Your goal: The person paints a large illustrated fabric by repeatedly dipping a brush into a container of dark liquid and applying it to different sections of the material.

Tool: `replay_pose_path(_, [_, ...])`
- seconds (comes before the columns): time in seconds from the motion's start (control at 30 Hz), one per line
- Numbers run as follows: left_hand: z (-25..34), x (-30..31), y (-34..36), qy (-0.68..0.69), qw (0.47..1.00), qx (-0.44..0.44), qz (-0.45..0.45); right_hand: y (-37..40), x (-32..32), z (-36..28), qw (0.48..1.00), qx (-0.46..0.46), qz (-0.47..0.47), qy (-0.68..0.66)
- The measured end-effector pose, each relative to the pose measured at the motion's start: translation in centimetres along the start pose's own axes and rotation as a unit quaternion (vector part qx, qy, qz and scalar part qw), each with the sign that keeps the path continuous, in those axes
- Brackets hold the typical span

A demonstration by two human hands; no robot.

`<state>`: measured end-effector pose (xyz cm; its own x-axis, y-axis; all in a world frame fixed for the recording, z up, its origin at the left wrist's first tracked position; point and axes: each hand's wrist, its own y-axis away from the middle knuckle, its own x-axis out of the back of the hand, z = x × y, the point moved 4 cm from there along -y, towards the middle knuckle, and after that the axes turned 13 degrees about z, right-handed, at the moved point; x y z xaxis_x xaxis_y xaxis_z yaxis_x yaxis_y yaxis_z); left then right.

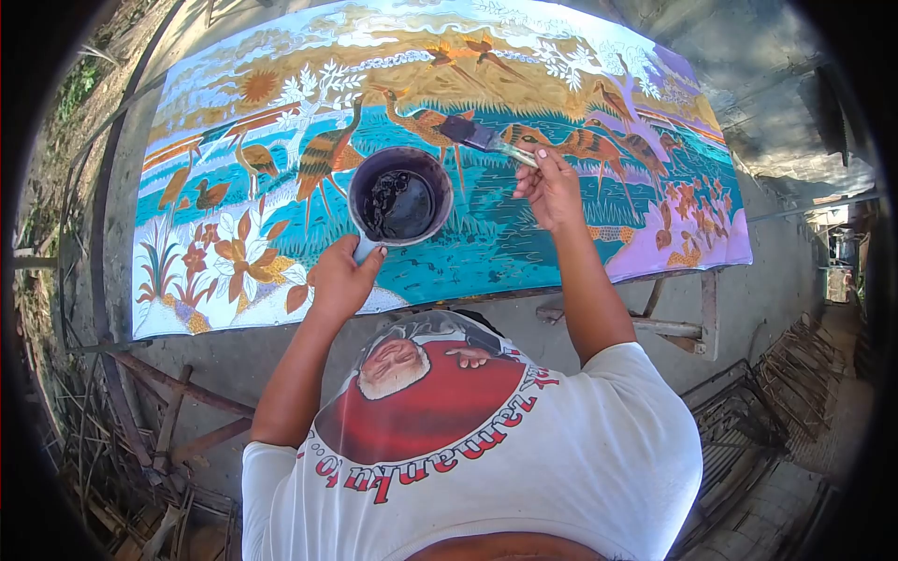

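My left hand (344, 279) is closed around the pale blue handle of a dipper (445, 220) with dark purple-black liquid (398, 201) and a few bubbles inside. In my right hand (550, 190) is a flat paintbrush (513, 150), pinched by its pale handle. Its wide bristles (458, 129) are coated dark purple and point up and left, to the right of the dipper's rim. Both overlap a long painted cloth (421, 274) in this view. The cloth shows brown and orange birds, teal water, white and brown plants and an ochre sky.
Wooden supports (709, 313) show under the cloth's near right edge. Bamboo poles and sticks (178, 421) stand at the lower left, and a slatted rack (795, 374) is on the right. Grey concrete floor (776, 252) surrounds the cloth.
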<state>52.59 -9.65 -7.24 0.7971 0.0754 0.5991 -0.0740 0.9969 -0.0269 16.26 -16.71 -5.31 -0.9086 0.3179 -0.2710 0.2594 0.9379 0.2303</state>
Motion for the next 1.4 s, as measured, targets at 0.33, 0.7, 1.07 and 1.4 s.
replay_pose_path(0.33, [-2.1,3.7,3.0,-0.036,0.998,0.021,0.051,-14.7,-6.7,11.1,0.985,0.007,0.156,0.079])
replay_pose_path(0.7, [-5.5,5.6,6.6,0.044,0.994,0.019,0.100,-12.6,-8.9,12.6,0.983,0.043,0.109,0.140])
replay_pose_path(1.07, [-5.7,6.8,8.9,0.142,0.977,0.144,0.068,-10.7,-11.3,12.9,0.983,0.018,0.077,0.166])
replay_pose_path(1.4, [-6.5,7.8,10.3,0.109,0.980,0.129,0.109,-9.6,3.3,7.0,0.930,0.108,0.268,0.226])
